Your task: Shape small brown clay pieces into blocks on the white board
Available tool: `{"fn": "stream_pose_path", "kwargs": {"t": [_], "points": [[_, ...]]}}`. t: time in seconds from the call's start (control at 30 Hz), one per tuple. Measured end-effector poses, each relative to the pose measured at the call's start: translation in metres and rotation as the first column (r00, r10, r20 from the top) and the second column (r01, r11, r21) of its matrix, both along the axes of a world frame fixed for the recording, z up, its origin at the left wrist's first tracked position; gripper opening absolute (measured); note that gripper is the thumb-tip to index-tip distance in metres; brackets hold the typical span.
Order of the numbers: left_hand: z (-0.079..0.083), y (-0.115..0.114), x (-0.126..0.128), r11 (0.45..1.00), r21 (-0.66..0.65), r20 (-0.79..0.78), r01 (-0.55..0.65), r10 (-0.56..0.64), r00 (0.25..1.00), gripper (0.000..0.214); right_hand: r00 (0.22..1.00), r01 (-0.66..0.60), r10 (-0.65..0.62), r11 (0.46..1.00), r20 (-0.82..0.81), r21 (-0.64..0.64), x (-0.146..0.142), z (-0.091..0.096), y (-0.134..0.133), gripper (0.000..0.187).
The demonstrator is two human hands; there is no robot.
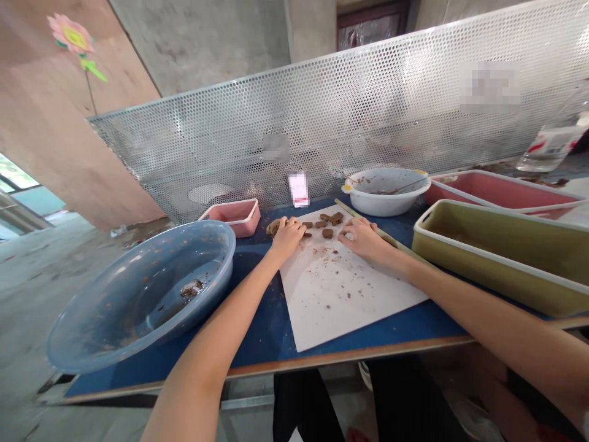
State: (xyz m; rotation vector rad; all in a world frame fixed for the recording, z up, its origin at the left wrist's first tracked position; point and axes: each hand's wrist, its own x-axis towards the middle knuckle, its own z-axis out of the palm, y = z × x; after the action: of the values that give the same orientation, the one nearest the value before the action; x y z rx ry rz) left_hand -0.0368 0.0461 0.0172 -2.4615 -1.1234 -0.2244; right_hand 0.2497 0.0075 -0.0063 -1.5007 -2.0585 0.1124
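Where the perforated metal screen (368, 110) stands along the far edge, the blue table (257, 331) carries everything else in view. A wide blue basin (115, 307) sits at the left, hanging partly over the table's near edge, with a smear of brown residue on its floor. On the right lies a long olive tray (497, 245), and just behind it a long pink tray (501, 190). Between the basin and the olive tray lies a white board (340, 294), turned a little askew and dusted with brown crumbs. Beyond the board stands a white bowl (386, 199), soiled brown inside, and to the left of that, near the basin's far rim, sits a small pink tray (237, 218). A thin wooden stick (350, 210) runs along the board's right edge and passes under the right hand (365, 236). That hand rests palm down at the board's far right, fingers bent with their tips on the board just beside the brown pieces (327, 233); whether it pinches one cannot be told. The left hand (288, 235) lies at the board's far left corner, its fingers curled closed around a brown lump (274, 227). The cut pieces lie scattered on the far end of the board, between the two hands.
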Motion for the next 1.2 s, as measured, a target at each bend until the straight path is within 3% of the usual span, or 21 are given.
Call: {"fn": "stream_pose_path", "kwargs": {"t": [0.33, 0.83, 1.2], "points": [[-0.0018, -0.0025, 0.0006, 0.998, 0.005, -0.025, -0.066, 0.066, 0.997, 0.045, 1.0, -0.011, 0.011, 1.0, -0.002, 0.009, -0.0015, -0.0006, -0.0005, 0.03], [0.0029, -0.0035, 0.0001, 0.997, -0.062, -0.082, 0.049, -0.054, 0.995, 0.039, 1.0, -0.021, 0.021, 0.999, 0.017, -0.029, -0.0015, 0.0021, -0.0026, 0.028], [-0.0012, 0.0021, -0.0002, 0.997, -0.063, -0.056, 0.031, -0.035, 0.998, 0.036, 1.0, -0.008, 0.008, 0.999, 0.017, -0.033, -0.0025, 0.0015, -0.0025, 0.03]]}}
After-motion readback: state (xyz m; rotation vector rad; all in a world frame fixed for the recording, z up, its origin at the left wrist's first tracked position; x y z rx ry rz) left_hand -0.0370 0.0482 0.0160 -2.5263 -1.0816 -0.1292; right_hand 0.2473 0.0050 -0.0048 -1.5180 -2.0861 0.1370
